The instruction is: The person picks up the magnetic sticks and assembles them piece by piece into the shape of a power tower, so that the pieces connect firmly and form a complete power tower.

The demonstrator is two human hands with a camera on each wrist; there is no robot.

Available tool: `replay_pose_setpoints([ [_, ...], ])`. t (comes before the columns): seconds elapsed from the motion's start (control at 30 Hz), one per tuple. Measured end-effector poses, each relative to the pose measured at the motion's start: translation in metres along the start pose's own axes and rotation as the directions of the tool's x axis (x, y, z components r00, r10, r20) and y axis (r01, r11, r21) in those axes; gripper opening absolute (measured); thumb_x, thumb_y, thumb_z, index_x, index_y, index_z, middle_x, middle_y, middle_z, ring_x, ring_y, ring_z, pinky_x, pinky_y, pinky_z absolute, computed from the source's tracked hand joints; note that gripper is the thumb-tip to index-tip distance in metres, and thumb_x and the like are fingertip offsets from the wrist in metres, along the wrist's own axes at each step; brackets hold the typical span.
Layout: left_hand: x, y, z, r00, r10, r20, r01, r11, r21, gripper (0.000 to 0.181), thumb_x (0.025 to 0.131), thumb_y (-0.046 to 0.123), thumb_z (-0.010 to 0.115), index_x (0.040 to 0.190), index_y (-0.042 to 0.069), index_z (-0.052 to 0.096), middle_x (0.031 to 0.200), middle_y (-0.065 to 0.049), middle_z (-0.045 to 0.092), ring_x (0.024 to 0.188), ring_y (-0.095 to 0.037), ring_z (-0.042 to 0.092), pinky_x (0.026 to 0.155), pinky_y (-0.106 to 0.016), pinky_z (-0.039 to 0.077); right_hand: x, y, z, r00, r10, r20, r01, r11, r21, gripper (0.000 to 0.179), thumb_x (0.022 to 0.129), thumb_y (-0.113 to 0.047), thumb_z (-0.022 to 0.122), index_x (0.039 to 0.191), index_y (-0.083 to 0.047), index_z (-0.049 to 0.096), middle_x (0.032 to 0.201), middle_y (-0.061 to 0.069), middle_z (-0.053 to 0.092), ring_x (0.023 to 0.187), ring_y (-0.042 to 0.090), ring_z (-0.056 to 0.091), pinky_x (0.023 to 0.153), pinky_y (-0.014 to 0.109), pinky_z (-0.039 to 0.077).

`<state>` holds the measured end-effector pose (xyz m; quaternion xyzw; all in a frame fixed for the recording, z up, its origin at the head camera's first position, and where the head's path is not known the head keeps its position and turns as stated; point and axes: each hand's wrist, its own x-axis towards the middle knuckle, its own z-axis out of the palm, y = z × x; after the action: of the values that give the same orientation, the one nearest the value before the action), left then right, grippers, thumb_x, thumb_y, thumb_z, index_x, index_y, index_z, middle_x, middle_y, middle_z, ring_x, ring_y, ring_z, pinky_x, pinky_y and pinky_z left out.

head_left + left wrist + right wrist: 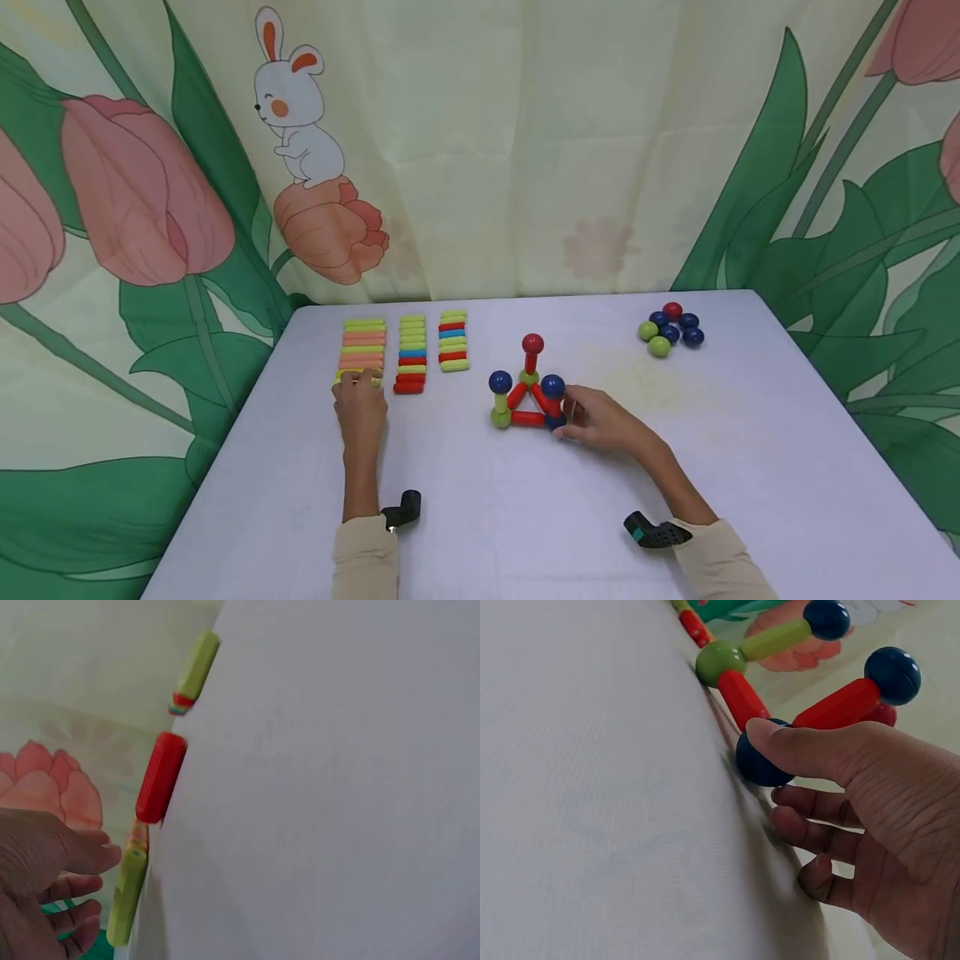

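Holding a ball-and-rod frame (528,419) immediately left of its fingers, the right hand (596,419) pinches the near-right blue corner ball (761,763) with its thumb over the top. The left hand (362,412), fingers loosely bent and grasping nothing, lies at a yellow-green rod (127,900) just past the thumb tip (contact cannot be confirmed). Judged by its present state, the frame has a complete triangular base of three red rods (517,395); each corner bears one upright (531,363) capped by an upper ball (532,343). No rods link these caps. Unused stock lies on the counter (495,517): columns of loose rods (412,338) ahead and right of the left fingers, seven loose balls (670,334) beyond and right of the right fingers.
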<state>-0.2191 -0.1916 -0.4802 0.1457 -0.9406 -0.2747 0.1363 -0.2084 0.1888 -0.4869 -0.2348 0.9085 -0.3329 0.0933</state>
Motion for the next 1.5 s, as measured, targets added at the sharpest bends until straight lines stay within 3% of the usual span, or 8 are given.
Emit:
replay_pose_setpoints([
  [0.23, 0.008, -0.017, -0.004, 0.999, -0.013, 0.037, 0.008, 0.992, 0.127, 0.041, 0.088, -0.002, 0.065, 0.129, 0.002, 0.061, 0.135, -0.024, 0.047, 0.123, -0.046, 0.04, 0.092, -0.059, 0.043, 0.001, 0.001, 0.001, 1.0, -0.003, 0.013, 0.003, 1.0, 0.028, 0.039, 0.081, -0.031, 0.08, 0.106, -0.013, 0.056, 0.086, -0.004, 0.058, 0.08, 0.013, 0.053, 0.067, 0.022, 0.05],
  [0.5, 0.005, -0.02, -0.014, 1.0, 0.004, 0.02, -0.008, 0.979, 0.205, 0.028, 0.083, -0.001, 0.072, 0.11, -0.003, 0.07, 0.112, -0.028, 0.062, 0.102, -0.045, 0.056, 0.078, -0.054, 0.051, -0.001, 0.007, -0.004, 0.979, -0.13, 0.159, 0.094, 0.972, 0.216, 0.033, 0.088, -0.03, 0.073, 0.115, -0.015, 0.063, 0.093, -0.004, 0.068, 0.085, 0.01, 0.06, 0.074, 0.022, 0.052],
  [0.6, 0.002, -0.015, -0.016, 0.998, -0.009, 0.057, 0.003, 0.993, 0.115, 0.027, 0.084, 0.003, 0.072, 0.111, -0.003, 0.07, 0.105, -0.025, 0.065, 0.097, -0.041, 0.061, 0.075, -0.05, 0.053, 0.0, 0.011, -0.009, 0.98, -0.12, 0.159, 0.069, 0.954, 0.291, 0.028, 0.093, -0.024, 0.068, 0.118, -0.011, 0.065, 0.098, 0.001, 0.07, 0.086, 0.013, 0.064, 0.076, 0.024, 0.054],
  [0.73, -0.002, 0.01, -0.013, 0.99, 0.007, 0.142, 0.021, 0.981, -0.194, 0.031, 0.089, 0.015, 0.071, 0.117, 0.002, 0.066, 0.107, -0.017, 0.066, 0.097, -0.031, 0.06, 0.078, -0.041, 0.052, 0.009, 0.012, -0.011, 1.0, 0.018, 0.02, -0.024, 0.948, 0.318, 0.028, 0.095, -0.026, 0.064, 0.119, -0.011, 0.063, 0.101, 0.006, 0.068, 0.082, 0.019, 0.063, 0.069, 0.027, 0.055],
  [0.93, -0.007, 0.056, 0.01, 0.954, 0.106, 0.282, 0.084, 0.806, -0.586, 0.033, 0.089, 0.025, 0.073, 0.116, 0.008, 0.066, 0.109, -0.01, 0.067, 0.1, -0.023, 0.062, 0.085, -0.035, 0.053, 0.029, 0.005, -0.003, 0.988, 0.093, -0.119, -0.046, 0.936, 0.349, 0.04, 0.097, -0.023, 0.062, 0.135, -0.011, 0.054, 0.128, 0.013, 0.061, 0.083, 0.021, 0.064, 0.067, 0.028, 0.056],
  [1.1, -0.009, 0.077, 0.036, 0.918, 0.143, 0.37, 0.17, 0.701, -0.693, 0.035, 0.09, 0.027, 0.072, 0.119, 0.009, 0.065, 0.107, -0.008, 0.067, 0.096, -0.018, 0.064, 0.091, -0.038, 0.054, 0.039, -0.002, 0.005, 0.984, 0.079, -0.161, -0.017, 0.936, 0.352, 0.047, 0.094, -0.028, 0.065, 0.137, -0.012, 0.052, 0.134, 0.017, 0.058, 0.08, 0.019, 0.062, 0.065, 0.027, 0.056],
  [1.23, -0.008, 0.088, 0.05, 0.891, 0.19, 0.413, 0.177, 0.691, -0.7, 0.034, 0.091, 0.025, 0.07, 0.12, 0.009, 0.065, 0.109, -0.01, 0.067, 0.097, -0.018, 0.064, 0.09, -0.036, 0.054, 0.043, -0.003, 0.01, 0.973, 0.075, -0.22, 0.003, 0.942, 0.336, 0.043, 0.093, -0.029, 0.067, 0.131, -0.012, 0.056, 0.128, 0.015, 0.061, 0.075, 0.019, 0.06, 0.062, 0.027, 0.054],
  [1.5, -0.01, 0.093, 0.068, 0.801, 0.211, 0.56, 0.268, 0.71, -0.651, 0.03, 0.096, 0.008, 0.059, 0.125, 0.013, 0.065, 0.121, -0.01, 0.063, 0.107, -0.021, 0.055, 0.077, -0.024, 0.046, 0.046, -0.002, 0.017, 0.956, 0.083, -0.282, 0.017, 0.942, 0.334, 0.036, 0.094, -0.033, 0.066, 0.124, -0.015, 0.061, 0.121, 0.011, 0.066, 0.076, 0.022, 0.057, 0.063, 0.025, 0.051],
])
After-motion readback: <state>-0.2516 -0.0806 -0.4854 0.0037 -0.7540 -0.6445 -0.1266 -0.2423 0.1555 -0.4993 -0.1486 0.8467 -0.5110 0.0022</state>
